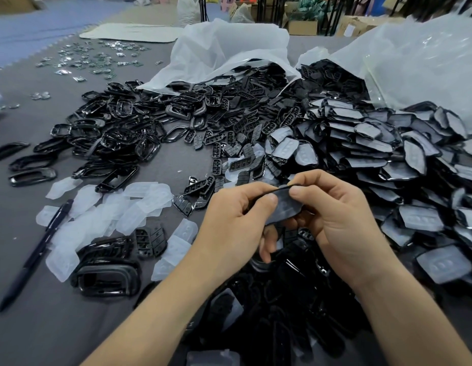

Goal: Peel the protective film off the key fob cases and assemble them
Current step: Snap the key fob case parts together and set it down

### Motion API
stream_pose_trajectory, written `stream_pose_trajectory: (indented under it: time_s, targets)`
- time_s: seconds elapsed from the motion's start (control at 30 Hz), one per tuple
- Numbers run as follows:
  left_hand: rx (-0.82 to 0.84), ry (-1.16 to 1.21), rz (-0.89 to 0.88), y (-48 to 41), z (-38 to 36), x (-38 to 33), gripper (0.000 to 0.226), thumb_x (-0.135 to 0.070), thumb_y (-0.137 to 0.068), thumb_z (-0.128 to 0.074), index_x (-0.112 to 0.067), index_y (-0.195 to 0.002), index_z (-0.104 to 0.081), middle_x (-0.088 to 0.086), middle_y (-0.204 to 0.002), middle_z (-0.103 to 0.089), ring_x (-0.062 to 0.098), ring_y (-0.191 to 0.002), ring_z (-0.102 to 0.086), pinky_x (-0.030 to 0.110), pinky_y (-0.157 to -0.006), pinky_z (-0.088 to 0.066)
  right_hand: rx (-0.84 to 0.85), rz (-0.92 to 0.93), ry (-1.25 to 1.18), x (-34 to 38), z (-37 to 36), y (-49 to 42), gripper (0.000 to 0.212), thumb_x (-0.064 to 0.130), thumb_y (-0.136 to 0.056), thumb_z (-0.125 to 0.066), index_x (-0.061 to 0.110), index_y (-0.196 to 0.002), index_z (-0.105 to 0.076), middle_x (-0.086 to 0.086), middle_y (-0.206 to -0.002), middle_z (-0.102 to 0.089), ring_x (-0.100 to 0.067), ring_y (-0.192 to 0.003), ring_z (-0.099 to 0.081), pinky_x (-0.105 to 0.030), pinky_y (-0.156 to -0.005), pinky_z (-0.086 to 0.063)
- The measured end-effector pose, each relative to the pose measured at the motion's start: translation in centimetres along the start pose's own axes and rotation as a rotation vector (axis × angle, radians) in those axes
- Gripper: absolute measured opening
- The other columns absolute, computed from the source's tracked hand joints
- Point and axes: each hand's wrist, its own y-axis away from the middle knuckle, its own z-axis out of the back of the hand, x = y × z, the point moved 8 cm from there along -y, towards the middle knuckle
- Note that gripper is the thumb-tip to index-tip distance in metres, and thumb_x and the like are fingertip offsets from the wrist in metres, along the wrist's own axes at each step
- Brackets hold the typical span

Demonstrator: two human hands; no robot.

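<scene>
A black key fob case (283,207) with cloudy protective film on its face is held between both hands at the centre. My left hand (237,217) grips its left end, thumb on top. My right hand (332,215) pinches its upper right edge with thumb and forefinger. A large heap of film-covered cases (388,159) spreads to the right. Black frame rings (116,133) lie piled at the left. Small black button inserts (243,120) lie in the middle. Peeled translucent films (110,210) are scattered at the lower left.
Two open white plastic bags (229,48) (414,62) spill parts at the back. A dark pen (36,254) lies at the left on the grey table (44,326). Small shiny metal pieces (92,59) are strewn at the far left. More black parts (282,299) sit below my hands.
</scene>
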Motion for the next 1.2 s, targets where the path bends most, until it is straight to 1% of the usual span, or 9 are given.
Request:
stream_pose_trajectory:
  time_s: [0.1, 0.2, 0.37, 0.43, 0.6, 0.73, 0.87, 1.03, 1.2]
  targets:
    - [-0.010, 0.016, -0.013, 0.0, -0.1, 0.0, 0.027, -0.003, -0.097, -0.046, -0.012, -0.087, -0.069, 0.032, -0.072, -0.063, 0.016, -0.034, -0.049, 0.021, -0.034, -0.042, -0.005, 0.003, 0.015, 0.0, 0.0, -0.1, 0.012, 0.015, -0.071, -0.060, 0.022, -0.063, -0.066, -0.006, -0.062, -0.058, -0.018, -0.053, -0.052, -0.024, -0.049, -0.045]
    - [-0.026, -0.003, -0.020, -0.1, -0.1, 0.2, 0.022, -0.017, -0.087, -0.048, -0.018, -0.084, -0.070, 0.033, -0.066, -0.060, 0.023, -0.034, -0.049, 0.024, -0.035, -0.042, -0.016, 0.012, 0.039, 0.0, 0.1, -0.1, 0.013, 0.014, -0.070, -0.059, 0.022, -0.062, -0.065, -0.007, -0.062, -0.057, -0.020, -0.053, -0.052, -0.027, -0.050, -0.045]
    - [-0.104, -0.035, -0.039, -0.1, 0.7, 0.3, 0.024, -0.021, -0.084, -0.047, -0.018, -0.081, -0.071, 0.029, -0.057, -0.060, 0.028, -0.033, -0.047, 0.026, -0.034, -0.040, -0.016, 0.023, 0.021, -0.3, -0.2, 0.0, 0.005, 0.018, -0.073, -0.063, 0.019, -0.069, -0.065, -0.020, -0.073, -0.059, -0.033, -0.062, -0.055, -0.046, -0.061, -0.048]
    - [-0.115, -0.008, -0.041, -0.2, 0.8, 0.2, 0.024, -0.021, -0.082, -0.046, -0.018, -0.080, -0.070, 0.031, -0.058, -0.059, 0.028, -0.033, -0.046, 0.026, -0.033, -0.039, -0.006, 0.042, 0.026, -0.3, -0.2, 0.0, 0.005, 0.018, -0.075, -0.064, 0.019, -0.072, -0.067, -0.015, -0.072, -0.061, -0.031, -0.063, -0.056, -0.044, -0.063, -0.048]
    - [-0.102, 0.073, -0.038, 0.0, 0.6, -0.1, 0.032, -0.016, -0.082, -0.041, -0.021, -0.072, -0.071, 0.013, -0.043, -0.050, 0.022, -0.035, -0.047, 0.024, -0.033, -0.038, -0.005, 0.056, 0.014, -0.2, -0.1, 0.0, 0.007, 0.018, -0.077, -0.065, 0.019, -0.073, -0.070, -0.005, -0.069, -0.062, -0.022, -0.061, -0.054, -0.029, -0.058, -0.049]
    - [-0.117, 0.044, -0.063, 0.2, 0.7, -0.3, 0.033, -0.016, -0.083, -0.040, -0.020, -0.073, -0.070, 0.018, -0.045, -0.051, 0.027, -0.036, -0.046, 0.026, -0.033, -0.040, -0.037, 0.048, 0.020, -0.2, 0.1, 0.0, 0.008, 0.023, -0.075, -0.065, 0.018, -0.072, -0.071, -0.005, -0.069, -0.062, -0.019, -0.059, -0.050, -0.034, -0.061, -0.048]
    - [-0.130, 0.035, -0.074, 0.2, 0.7, -0.3, 0.034, -0.014, -0.082, -0.037, -0.019, -0.072, -0.070, 0.027, -0.051, -0.054, 0.026, -0.034, -0.044, 0.026, -0.032, -0.038, -0.062, 0.051, 0.020, -0.3, 0.1, 0.0, 0.009, 0.026, -0.075, -0.067, 0.018, -0.072, -0.072, -0.002, -0.065, -0.060, -0.013, -0.055, -0.049, -0.031, -0.059, -0.045]
    - [-0.091, 0.092, -0.035, -0.1, 0.7, -0.1, 0.036, -0.013, -0.079, -0.033, -0.017, -0.068, -0.067, 0.010, -0.043, -0.053, 0.015, -0.027, -0.032, 0.013, -0.033, -0.025, -0.073, 0.095, 0.041, 0.1, -0.1, 0.1, 0.013, 0.029, -0.079, -0.069, 0.019, -0.072, -0.071, 0.003, -0.063, -0.062, -0.010, -0.054, -0.050, -0.020, -0.054, -0.044]
    - [-0.069, 0.041, -0.010, -0.1, 0.5, 0.1, 0.035, -0.017, -0.079, -0.034, -0.018, -0.070, -0.067, 0.006, -0.037, -0.045, 0.008, -0.028, -0.032, 0.013, -0.035, -0.026, -0.147, 0.120, 0.099, 0.7, 0.4, 0.4, 0.024, 0.038, -0.076, -0.066, 0.014, -0.073, -0.069, 0.001, -0.061, -0.062, -0.013, -0.053, -0.052, -0.022, -0.050, -0.046]
